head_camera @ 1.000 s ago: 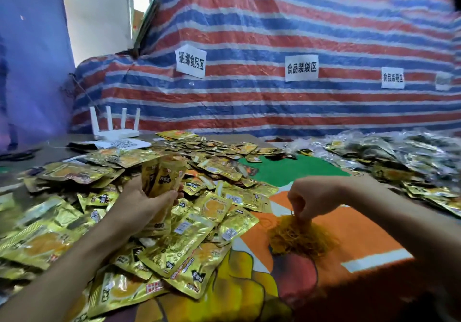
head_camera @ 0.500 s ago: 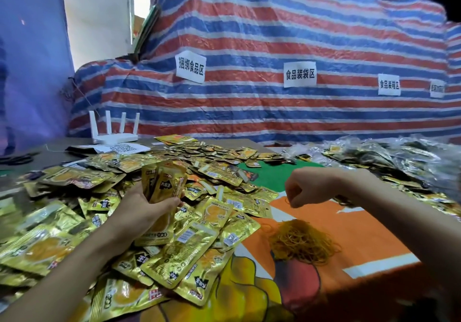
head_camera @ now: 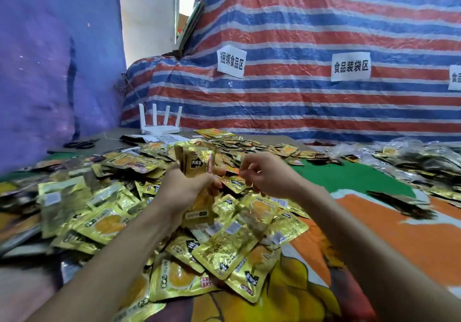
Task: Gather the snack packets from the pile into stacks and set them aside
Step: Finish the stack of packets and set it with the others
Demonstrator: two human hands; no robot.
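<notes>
Since the frame a second ago the right hand (head_camera: 265,175) has left the lower middle of the frame and swung up and left. It now sits just beside the left hand (head_camera: 189,189) at frame centre.

The left hand grips a stack of gold foil snack packets (head_camera: 197,163). The stack stands upright, long axis near vertical, with its printed faces turned toward the camera. Its top edges rise above the fingers and its lower end shows below the palm. The fingers are curled tight round its middle.

The right hand's fingers are curled, thumb and forefinger drawn close together. Something thin may be pinched between them, but the view is too blurred to tell. It is close to the stack without clearly touching it.

Below and around both hands spreads the pile of loose gold foil packets (head_camera: 224,244), lying flat at all angles across the centre and left of the frame. They rest on an orange and green printed cloth (head_camera: 399,236).

A white four-antenna router (head_camera: 161,128) stands at centre left. A red, white and blue striped tarpaulin (head_camera: 324,34) with white paper labels (head_camera: 350,67) fills the upper right.
</notes>
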